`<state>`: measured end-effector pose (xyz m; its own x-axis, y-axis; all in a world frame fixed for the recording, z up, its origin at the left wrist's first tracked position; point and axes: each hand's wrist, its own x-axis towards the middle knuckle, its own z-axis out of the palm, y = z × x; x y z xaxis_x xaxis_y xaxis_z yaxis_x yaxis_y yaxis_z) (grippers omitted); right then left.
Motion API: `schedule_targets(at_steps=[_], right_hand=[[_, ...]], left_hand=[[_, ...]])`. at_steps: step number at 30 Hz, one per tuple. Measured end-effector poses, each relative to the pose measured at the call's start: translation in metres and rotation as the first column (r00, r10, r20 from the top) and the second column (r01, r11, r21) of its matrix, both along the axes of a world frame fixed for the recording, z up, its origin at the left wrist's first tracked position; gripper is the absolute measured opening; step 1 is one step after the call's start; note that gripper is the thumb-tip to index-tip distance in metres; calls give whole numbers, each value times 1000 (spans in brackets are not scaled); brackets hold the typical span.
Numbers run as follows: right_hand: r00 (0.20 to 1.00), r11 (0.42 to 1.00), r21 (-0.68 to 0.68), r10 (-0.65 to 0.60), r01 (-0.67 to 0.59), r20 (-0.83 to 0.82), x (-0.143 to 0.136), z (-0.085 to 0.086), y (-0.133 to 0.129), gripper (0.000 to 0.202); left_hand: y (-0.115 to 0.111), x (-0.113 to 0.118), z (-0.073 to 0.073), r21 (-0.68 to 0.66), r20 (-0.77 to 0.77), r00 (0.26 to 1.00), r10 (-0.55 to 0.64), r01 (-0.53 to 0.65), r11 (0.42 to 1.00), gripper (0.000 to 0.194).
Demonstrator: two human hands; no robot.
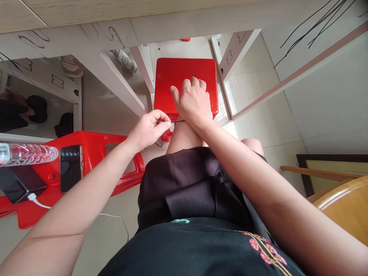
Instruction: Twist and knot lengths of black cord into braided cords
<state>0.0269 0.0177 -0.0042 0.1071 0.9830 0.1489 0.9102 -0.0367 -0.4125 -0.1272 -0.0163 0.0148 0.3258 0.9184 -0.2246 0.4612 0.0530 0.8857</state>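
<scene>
My left hand (pixel 151 128) pinches one end of a thin black twisted cord (pixel 179 121) between thumb and fingertips, just left of my bare knee (pixel 184 136). From there the cord runs to the right across the leg and goes out of sight beneath my right wrist. Palm down, my right hand (pixel 194 99) lies over the knee with its thumb spread and its fingers stretched forward. What is under the palm is hidden. Beyond the knee stands a red plastic stool (pixel 169 76), partly covered by the right hand.
A red plastic stool lying on its side (pixel 94 143) at left bears a phone (pixel 71 168), a clear bottle (pixel 31 153) and a dark box-like device (pixel 20 184) with a white cable (pixel 40 201). Black strands (pixel 313 30) hang at upper right. White table legs (pixel 112 80) stand ahead.
</scene>
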Motion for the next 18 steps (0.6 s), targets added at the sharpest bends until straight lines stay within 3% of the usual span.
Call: schedule_targets(at_steps=[5,12,18], right_hand=[[999,998,-58,-9,12,45,-1,6,-2,75],[999,1000,-22,3,-2,50,0,2,0,77],[996,998,-62,1,5,89,-1,5,-1,78]], left_hand=[[1,1,1,-12,3,1000,3,-3,1000,12],[1,0,1,-48,-25,998,63,-64,997,15],[0,-1,2,-55,29,999,18,-17,998,13]])
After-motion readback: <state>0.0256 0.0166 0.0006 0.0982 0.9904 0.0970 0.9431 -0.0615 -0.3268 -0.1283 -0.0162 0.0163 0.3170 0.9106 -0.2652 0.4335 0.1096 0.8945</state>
